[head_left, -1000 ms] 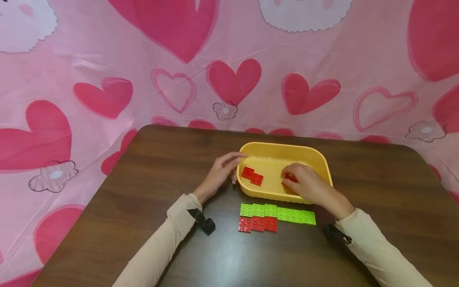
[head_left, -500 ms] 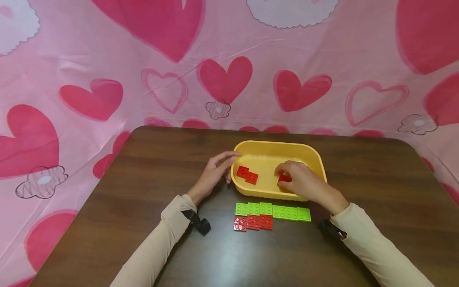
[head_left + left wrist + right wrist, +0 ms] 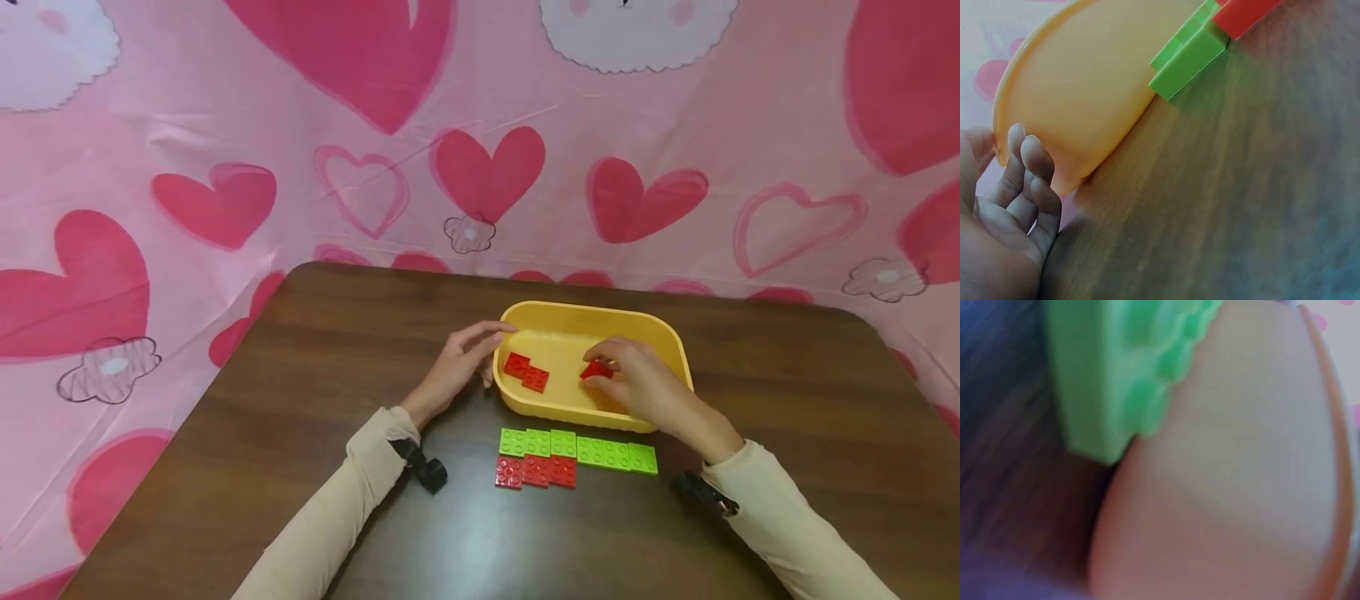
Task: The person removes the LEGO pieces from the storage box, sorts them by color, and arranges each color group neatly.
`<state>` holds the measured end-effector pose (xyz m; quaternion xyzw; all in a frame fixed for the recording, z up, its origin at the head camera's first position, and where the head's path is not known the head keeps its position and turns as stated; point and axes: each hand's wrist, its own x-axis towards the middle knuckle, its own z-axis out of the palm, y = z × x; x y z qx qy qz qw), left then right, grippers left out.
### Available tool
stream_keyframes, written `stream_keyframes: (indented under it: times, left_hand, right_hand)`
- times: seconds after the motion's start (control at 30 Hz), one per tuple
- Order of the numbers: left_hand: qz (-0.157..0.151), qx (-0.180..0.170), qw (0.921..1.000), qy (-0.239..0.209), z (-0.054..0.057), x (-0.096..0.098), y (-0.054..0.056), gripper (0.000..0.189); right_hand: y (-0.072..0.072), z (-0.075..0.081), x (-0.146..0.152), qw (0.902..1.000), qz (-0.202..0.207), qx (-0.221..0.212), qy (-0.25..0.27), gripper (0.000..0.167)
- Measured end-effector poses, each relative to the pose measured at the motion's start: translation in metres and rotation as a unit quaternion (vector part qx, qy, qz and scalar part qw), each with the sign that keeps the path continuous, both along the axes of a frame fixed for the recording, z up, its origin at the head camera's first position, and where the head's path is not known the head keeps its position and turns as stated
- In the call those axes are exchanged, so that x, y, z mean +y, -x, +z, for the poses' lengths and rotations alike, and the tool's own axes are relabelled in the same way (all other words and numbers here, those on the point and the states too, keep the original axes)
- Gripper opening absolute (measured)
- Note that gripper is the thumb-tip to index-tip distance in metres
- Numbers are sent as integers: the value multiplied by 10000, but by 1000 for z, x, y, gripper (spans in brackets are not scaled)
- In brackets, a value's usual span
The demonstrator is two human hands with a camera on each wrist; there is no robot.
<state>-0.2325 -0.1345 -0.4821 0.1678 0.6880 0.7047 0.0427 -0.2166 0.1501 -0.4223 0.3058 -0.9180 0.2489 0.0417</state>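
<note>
In the head view, a yellow tray [image 3: 570,410] stands on the table. My right hand [image 3: 648,383] reaches over its near right wall and pinches a red toy brick [image 3: 596,368] between thumb and fingers. This brick is tilted and partly covered by the hand. My left hand [image 3: 461,362] rests at the tray's left end, thumb and index finger at the rim, other fingers loosely bent outside the wall, as the left wrist view shows. Two more red bricks [image 3: 535,379] lie inside the tray at the left. The right hand is outside the right wrist view.
Before the tray runs a row of several green bricks [image 3: 590,451], with a shorter row of red bricks [image 3: 536,471] against its near left side. The wooden table [image 3: 360,333] ends at a pink cloth [image 3: 375,100] printed with hearts.
The red brick at my right hand, flat beneath the fingers earlier, is now tilted in their pinch. My left hand stays at the rim. The head view shifts slightly.
</note>
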Motion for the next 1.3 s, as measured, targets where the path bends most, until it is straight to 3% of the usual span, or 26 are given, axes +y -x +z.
stream_keyframes:
  times: [0.23, 0.37, 0.53, 0.7, 0.83, 1.07, 1.2, 1.3]
  left_hand:
    - [15, 11, 9999, 102, 3, 0, -2, 27]
    - [44, -23, 9999, 145, 4, -1, -4, 28]
    - [67, -55, 9999, 119, 3, 0, -5, 27]
    - [73, -23, 9999, 80, 3, -1, -6, 27]
    - [71, 27, 9999, 76, 3, -2, -4, 28]
    - [70, -12, 9999, 112, 3, -5, -6, 27]
    - [44, -31, 10000, 79, 4, -4, -7, 27]
    - [18, -36, 10000, 31, 5, -2, -7, 26]
  right_hand:
    - [-16, 20, -2, 9997, 142, 67, 205, 28]
    - [-27, 29, 1, 9986, 159, -416, 292, 34]
    - [-46, 36, 12, 9971, 234, -623, 362, 32]
    - [-69, 37, 19, 9979, 251, 85, 583, 35]
    - [-86, 33, 17, 9887, 442, 743, 1222, 39]
    - [-100, 28, 15, 9749, 895, 50, 2040, 45]
    - [-105, 25, 17, 9765, 998, -280, 1887, 39]
    - [-110, 19, 18, 9805, 1147, -119, 1593, 34]
